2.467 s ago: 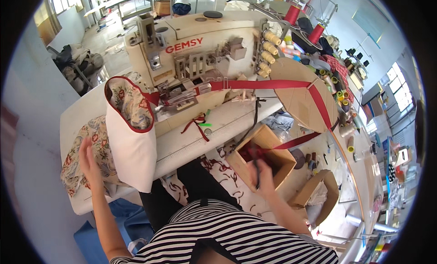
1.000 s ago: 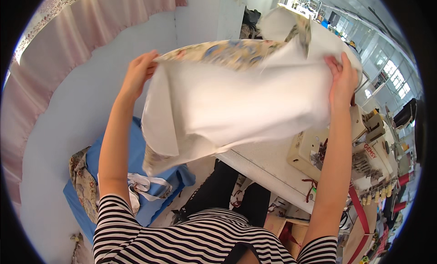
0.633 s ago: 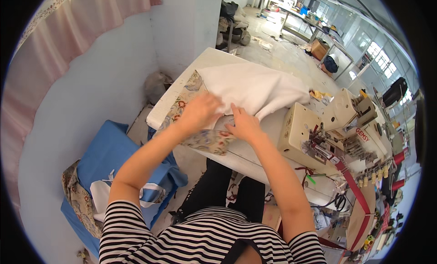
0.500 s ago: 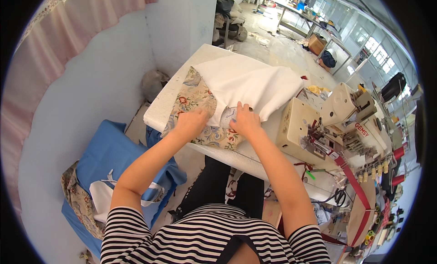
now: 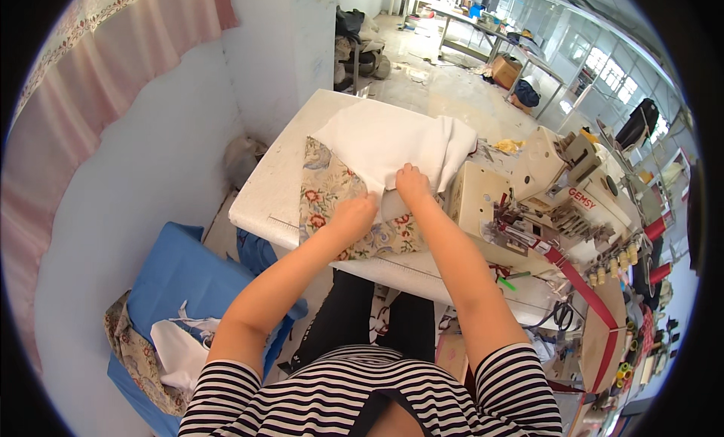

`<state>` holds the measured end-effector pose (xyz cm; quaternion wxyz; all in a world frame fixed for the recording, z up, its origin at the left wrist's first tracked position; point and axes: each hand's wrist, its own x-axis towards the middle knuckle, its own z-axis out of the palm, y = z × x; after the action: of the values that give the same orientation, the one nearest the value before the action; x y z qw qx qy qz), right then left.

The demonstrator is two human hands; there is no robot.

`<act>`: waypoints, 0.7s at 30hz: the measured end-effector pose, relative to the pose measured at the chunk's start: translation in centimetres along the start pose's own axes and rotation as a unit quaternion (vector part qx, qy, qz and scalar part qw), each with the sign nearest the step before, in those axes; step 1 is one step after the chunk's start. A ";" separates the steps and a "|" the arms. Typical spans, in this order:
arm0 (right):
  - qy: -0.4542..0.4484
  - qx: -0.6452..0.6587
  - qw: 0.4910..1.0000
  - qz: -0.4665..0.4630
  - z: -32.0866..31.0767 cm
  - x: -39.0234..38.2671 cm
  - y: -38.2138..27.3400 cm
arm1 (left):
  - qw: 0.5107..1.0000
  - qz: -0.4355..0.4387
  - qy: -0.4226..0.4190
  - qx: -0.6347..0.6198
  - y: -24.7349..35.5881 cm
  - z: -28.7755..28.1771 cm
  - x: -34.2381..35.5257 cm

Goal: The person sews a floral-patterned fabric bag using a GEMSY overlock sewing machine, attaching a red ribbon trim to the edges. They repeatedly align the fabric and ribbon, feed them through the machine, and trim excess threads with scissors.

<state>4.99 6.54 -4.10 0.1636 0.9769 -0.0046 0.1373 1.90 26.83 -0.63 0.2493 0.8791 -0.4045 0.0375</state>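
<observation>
A white cloth lies on the sewing table, joined or overlapping with beige floral fabric that shows red and blue flowers. My left hand has curled fingers gripping the fabric where white meets floral. My right hand, a little higher and to the right, pinches the lower edge of the white cloth. Close by on the right stands a cream industrial sewing machine, with a red binding tape running from it over a round cardboard disc.
At lower left lie blue fabric and more floral and white pieces. Black scissors hang at the table's right. Pink curtain and wall bound the left. Worktables, bags and a cardboard box stand behind; thread spools crowd the far right.
My view turned from the machine toward the table. The raised fabric was laid down on it. Since half a second ago my left hand moved right, and the white cloth is more bunched at the right.
</observation>
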 end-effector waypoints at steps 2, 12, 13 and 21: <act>0.020 -0.019 0.999 -0.021 0.2 -0.4 1.0 | 0.997 -0.066 0.015 0.038 0.1 0.6 0.7; 0.107 0.484 0.866 0.073 -9.1 -2.9 0.3 | 0.985 -0.153 0.035 0.067 1.8 -0.5 0.8; 0.074 0.574 0.812 0.078 -11.9 -3.2 -0.6 | 0.984 -0.162 0.060 0.042 1.7 -0.8 0.8; -0.071 0.449 0.890 -0.038 -26.7 -6.6 4.3 | 0.980 0.040 0.191 -0.037 0.9 -11.2 0.8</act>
<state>-8.67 10.76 19.78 -0.2884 0.9527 0.0832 0.0482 3.30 30.96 9.74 0.3529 0.8287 -0.3858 0.1996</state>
